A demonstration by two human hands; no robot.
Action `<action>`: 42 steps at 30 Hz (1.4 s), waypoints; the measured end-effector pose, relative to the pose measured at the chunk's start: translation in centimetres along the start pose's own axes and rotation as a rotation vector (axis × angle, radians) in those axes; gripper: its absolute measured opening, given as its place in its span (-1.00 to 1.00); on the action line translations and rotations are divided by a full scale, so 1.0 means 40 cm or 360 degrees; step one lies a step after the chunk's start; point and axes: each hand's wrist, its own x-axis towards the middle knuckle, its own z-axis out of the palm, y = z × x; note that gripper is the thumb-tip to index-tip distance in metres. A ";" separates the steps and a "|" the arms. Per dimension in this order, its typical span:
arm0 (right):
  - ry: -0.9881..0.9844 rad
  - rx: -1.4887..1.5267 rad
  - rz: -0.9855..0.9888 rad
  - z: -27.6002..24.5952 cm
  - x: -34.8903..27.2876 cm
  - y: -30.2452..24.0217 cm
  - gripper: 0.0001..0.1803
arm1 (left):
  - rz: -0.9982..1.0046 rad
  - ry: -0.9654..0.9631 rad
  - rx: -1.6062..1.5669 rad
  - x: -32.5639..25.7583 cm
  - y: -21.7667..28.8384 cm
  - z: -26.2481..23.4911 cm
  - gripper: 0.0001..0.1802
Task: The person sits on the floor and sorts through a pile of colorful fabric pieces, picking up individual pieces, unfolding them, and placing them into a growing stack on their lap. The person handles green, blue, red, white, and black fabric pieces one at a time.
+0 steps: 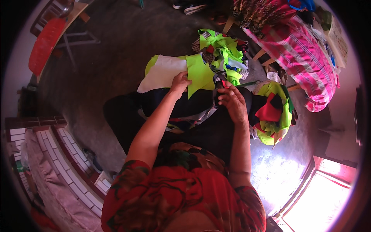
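My left hand [181, 82] is closed on the edge of a lime-green fabric piece [199, 73], thumb on top. A white fabric piece [162, 72] lies beside it, with more lime green showing behind its far edge. The cloth spreads out just beyond my dark-trousered legs [193, 102]. To the right, my right hand [234, 102] is raised with its fingers curled, thumb side toward the green cloth. Something small and dark with a bit of red shows by its fingertips; I cannot make out what it is.
A heap of lime-green, checked and dark scraps [226, 52] lies on the floor ahead. At my right stands a bundle of lime and red cloth [274, 112]. Pink plaid fabric [297, 58] drapes over wooden legs beyond it. A red seat [47, 46] stands far left; shoes [191, 7] lie at the back.
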 end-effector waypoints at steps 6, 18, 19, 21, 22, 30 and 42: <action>-0.0020 -0.0037 0.0043 0.000 0.002 -0.004 -0.51 | 0.0167 0.0054 0.0248 0.003 -0.019 0.007 -0.41; 0.0042 -0.0108 0.0050 -0.004 -0.008 -0.003 -0.57 | 0.0796 0.0526 0.1773 -0.109 -0.017 0.021 -0.47; 0.0007 -0.0091 0.0046 -0.003 -0.007 -0.003 -0.58 | 0.0870 0.0544 0.1870 -0.119 -0.009 0.025 -0.50; -0.0044 -0.0086 0.0045 -0.003 -0.004 0.001 -0.58 | 0.1211 0.0535 0.1925 -0.130 -0.014 0.023 -0.44; -0.0071 -0.0091 0.0051 -0.002 -0.002 0.002 -0.59 | 0.1309 0.0432 0.1938 -0.121 -0.029 0.015 -0.40; -0.0012 -0.0280 -0.0050 0.012 -0.015 -0.002 -0.54 | 0.1186 0.0207 0.2217 -0.106 -0.107 0.008 -0.36; 0.0347 -0.0689 -0.0554 0.055 -0.157 -0.153 -0.79 | 0.1195 0.0183 0.2181 -0.118 -0.105 0.003 -0.38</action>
